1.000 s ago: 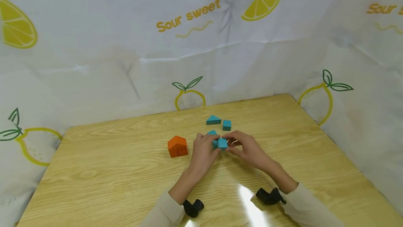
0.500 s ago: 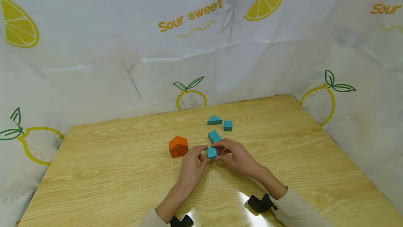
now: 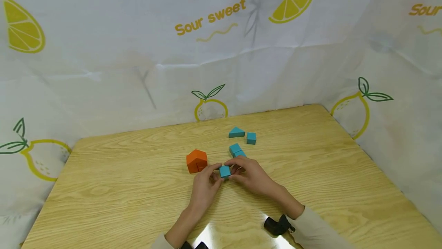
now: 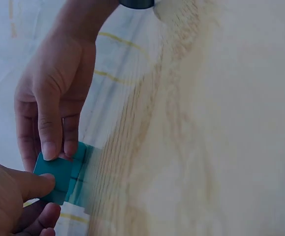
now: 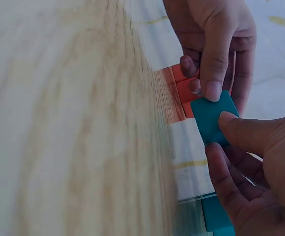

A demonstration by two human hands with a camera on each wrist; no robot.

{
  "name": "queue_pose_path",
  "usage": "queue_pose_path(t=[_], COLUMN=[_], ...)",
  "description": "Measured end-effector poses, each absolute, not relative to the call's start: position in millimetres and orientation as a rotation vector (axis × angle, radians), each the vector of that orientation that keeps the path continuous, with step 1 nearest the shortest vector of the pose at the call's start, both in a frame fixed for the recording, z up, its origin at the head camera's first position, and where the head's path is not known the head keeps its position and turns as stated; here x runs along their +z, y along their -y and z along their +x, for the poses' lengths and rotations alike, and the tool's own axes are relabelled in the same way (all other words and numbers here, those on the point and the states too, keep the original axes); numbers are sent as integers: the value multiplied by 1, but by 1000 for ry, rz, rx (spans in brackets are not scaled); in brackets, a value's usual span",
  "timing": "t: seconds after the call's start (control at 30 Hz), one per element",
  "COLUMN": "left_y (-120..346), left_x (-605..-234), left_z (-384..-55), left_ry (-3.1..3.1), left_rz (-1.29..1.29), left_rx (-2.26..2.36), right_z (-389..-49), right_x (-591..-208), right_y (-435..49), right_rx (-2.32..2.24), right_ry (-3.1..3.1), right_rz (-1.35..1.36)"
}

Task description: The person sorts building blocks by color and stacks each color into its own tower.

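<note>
In the head view both hands pinch one small teal cube block (image 3: 225,171) between them near the middle of the wooden table. The left hand (image 3: 203,188) has thumb and fingertips on its left side; the right hand (image 3: 253,177) pinches it from the right. The right wrist view shows both thumbs on one flat face of the teal block (image 5: 213,117). Just left of the hands stands a group of orange blocks (image 3: 196,157) with a peaked top, partly behind the left fingers. Two teal blocks (image 3: 235,148) sit together beyond the right hand, which partly covers them.
Farther back lie a teal triangular block (image 3: 236,132) and a single teal cube (image 3: 251,138). The wooden table (image 3: 121,187) meets a white lemon-print cloth (image 3: 138,88) at the back and right. Each wrist carries a black camera mount (image 3: 276,226).
Both hands have carried the teal cube left and toward the person, away from the two teal blocks, which are more exposed now. The head view has shifted slightly.
</note>
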State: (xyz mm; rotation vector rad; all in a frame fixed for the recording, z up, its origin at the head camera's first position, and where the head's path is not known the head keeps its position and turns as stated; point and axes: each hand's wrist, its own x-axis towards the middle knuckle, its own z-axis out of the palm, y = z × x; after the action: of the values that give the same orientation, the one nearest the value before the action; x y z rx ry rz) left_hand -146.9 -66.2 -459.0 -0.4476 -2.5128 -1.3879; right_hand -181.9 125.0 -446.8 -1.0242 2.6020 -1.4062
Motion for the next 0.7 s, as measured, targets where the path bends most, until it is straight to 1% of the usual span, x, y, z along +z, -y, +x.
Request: queue_pose_path(t=[0.3,0.57,0.7], left_y=[70,72,73], left_x=[-470,-473,-475], left_z=[-150,-150,-151], left_ry=[2521,2534,2541], left_rz=[-459,-436,-432], left_rx=[-1364,-1408,-1413], right_z=[-184,-186,-186], right_x=[-452,-461,-462], right_y=[-125,-128,-130], right_rx=[-1396,-1482,-1547], right_ry=[-2587,-2575,-2602], right_rz=[-996,-1032,-997])
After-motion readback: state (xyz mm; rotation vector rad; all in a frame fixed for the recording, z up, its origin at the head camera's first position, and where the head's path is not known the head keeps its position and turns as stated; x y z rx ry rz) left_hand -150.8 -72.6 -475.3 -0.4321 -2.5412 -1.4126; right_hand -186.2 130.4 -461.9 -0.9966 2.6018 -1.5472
